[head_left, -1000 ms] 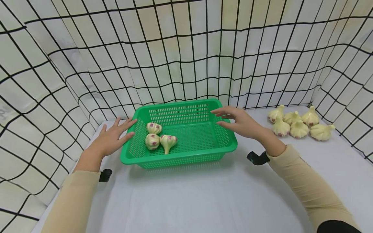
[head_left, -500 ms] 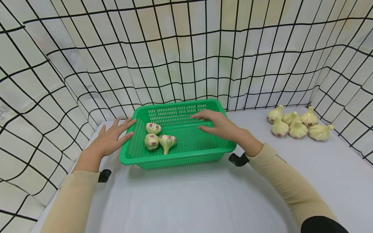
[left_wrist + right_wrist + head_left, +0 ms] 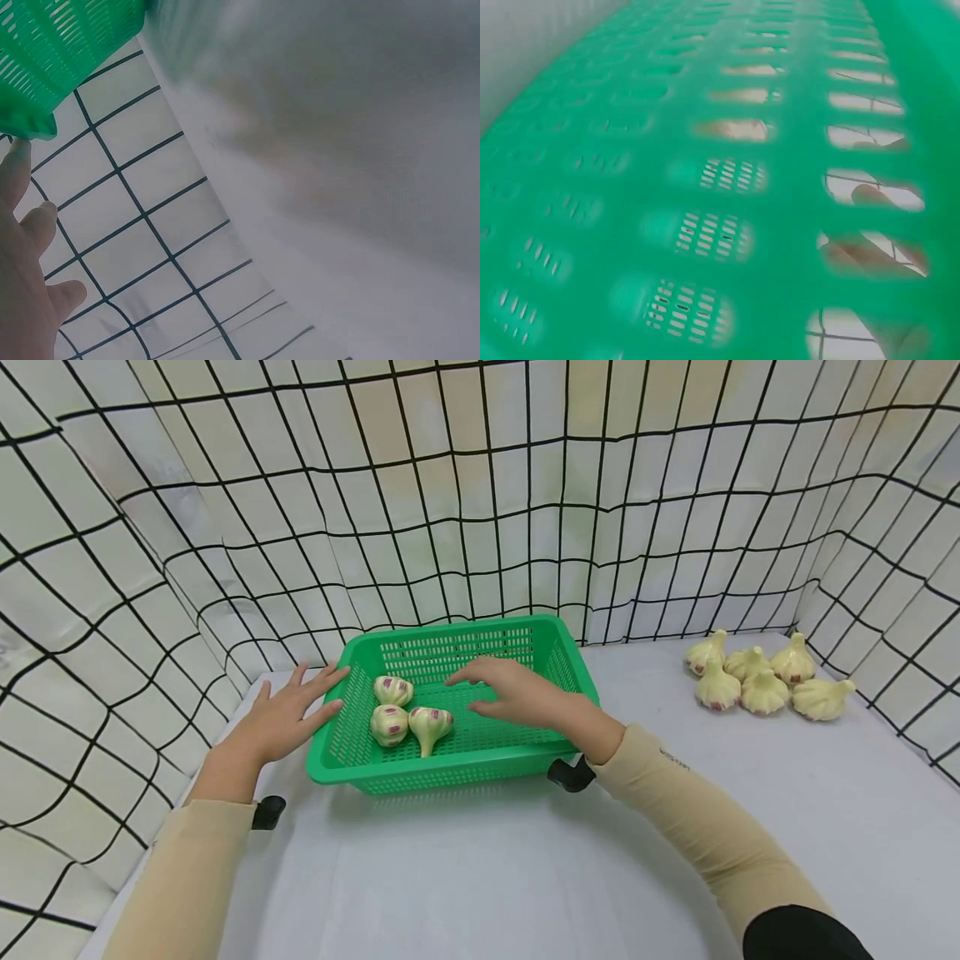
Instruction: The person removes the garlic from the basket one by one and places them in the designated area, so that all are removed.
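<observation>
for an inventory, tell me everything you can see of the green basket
The green, rectangular, plastic-looking basket has slotted walls, a perforated floor and a flared rim. It stands upright on the white tabletop, holding three purple-streaked, whitish garlic bulbs toward its left end. The left hand appears to touch its left rim; the right hand is over its interior.

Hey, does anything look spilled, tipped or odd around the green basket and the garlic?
Nothing looks spilled or damaged; the basket stands upright with three bulbs at its left end. Slightly odd: among the six loose bulbs on the table, the rightmost one lies on its side, neck pointing right, while its neighbours' necks point more upward.
</observation>
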{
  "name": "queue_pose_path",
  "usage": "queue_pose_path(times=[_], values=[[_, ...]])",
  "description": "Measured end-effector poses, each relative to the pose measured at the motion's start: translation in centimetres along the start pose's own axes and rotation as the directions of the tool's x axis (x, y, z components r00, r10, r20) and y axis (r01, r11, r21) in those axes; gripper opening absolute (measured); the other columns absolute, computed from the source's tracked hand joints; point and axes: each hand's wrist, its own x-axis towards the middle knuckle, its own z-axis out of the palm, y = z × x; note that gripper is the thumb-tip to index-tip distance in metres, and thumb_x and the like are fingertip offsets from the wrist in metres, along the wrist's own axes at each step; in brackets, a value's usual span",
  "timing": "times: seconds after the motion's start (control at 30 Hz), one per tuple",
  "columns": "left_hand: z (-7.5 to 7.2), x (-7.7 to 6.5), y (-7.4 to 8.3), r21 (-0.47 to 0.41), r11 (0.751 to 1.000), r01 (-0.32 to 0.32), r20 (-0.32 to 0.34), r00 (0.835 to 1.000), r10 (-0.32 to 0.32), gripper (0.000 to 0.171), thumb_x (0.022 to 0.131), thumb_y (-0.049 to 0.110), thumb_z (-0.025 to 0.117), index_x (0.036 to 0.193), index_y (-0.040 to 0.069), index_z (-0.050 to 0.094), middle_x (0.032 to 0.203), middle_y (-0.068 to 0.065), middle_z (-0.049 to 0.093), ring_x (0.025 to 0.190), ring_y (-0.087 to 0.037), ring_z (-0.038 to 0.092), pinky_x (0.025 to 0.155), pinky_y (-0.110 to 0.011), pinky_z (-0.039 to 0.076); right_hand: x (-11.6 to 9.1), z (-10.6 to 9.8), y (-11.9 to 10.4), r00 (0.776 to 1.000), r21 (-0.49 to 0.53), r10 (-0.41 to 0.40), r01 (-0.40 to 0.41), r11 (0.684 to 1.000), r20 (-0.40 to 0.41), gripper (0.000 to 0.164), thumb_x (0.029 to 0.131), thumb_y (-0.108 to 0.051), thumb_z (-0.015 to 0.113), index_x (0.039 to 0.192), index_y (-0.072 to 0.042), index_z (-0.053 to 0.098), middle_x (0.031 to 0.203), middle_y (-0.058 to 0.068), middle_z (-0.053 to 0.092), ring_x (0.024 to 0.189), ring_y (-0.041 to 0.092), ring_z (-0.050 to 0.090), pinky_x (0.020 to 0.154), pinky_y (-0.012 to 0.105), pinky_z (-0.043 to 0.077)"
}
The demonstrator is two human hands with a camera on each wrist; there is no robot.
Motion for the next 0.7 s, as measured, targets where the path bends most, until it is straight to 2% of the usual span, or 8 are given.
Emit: queue_pose_path(times=[0.13,0.37,0.53,0.7], values=[[0.0,0.0,0.0,-0.004,1.000,0.003,-0.001,1.000,-0.003,0.069,0.108,0.053,0.039,0.165,0.019,0.022,0.169,-0.016,0.017,0.154,-0.046,-0.002,0.112,-0.077,-0.007,0.8,0.5,-0.6,0.999,-0.041,0.007,-0.005,0.999,0.032,0.042,0.097,-0.003,0.069,0.138,-0.007,0.063,0.140,0.008,0.060,0.135,0.023,0.051,0.108,0.033,0.045],[-0.1,-0.2,0.1,0.002,1.000,-0.003,-0.013,1.000,0.003,0.068,0.108,0.051,0.040,0.165,0.017,0.023,0.169,-0.017,0.018,0.154,-0.047,-0.001,0.112,-0.077,-0.007,1.4,0.7,-1.8,0.991,-0.161,0.054,-0.035,0.986,0.119,0.042,0.098,-0.008,0.070,0.139,-0.009,0.063,0.143,0.006,0.058,0.137,0.022,0.050,0.109,0.033,0.045],[0.0,-0.1,0.1,-0.007,1.000,-0.009,-0.011,1.000,0.009,0.068,0.108,0.050,0.041,0.165,0.017,0.024,0.169,-0.017,0.018,0.154,-0.047,-0.001,0.112,-0.077,-0.007,1.3,-0.7,-2.5,0.984,-0.207,0.049,-0.013,0.978,0.170,0.042,0.098,-0.009,0.071,0.139,-0.012,0.064,0.143,0.004,0.059,0.137,0.021,0.050,0.110,0.034,0.044],[0.2,0.0,-0.2,-0.008,1.000,-0.011,-0.020,1.000,0.011,0.068,0.108,0.051,0.040,0.165,0.018,0.023,0.169,-0.017,0.019,0.154,-0.046,-0.002,0.112,-0.077,-0.008,1.5,-2.5,-2.9,0.972,-0.169,0.023,0.017,0.985,0.232,0.042,0.098,-0.008,0.070,0.140,-0.012,0.063,0.142,0.001,0.059,0.125,0.021,0.058,0.102,0.030,0.049]])
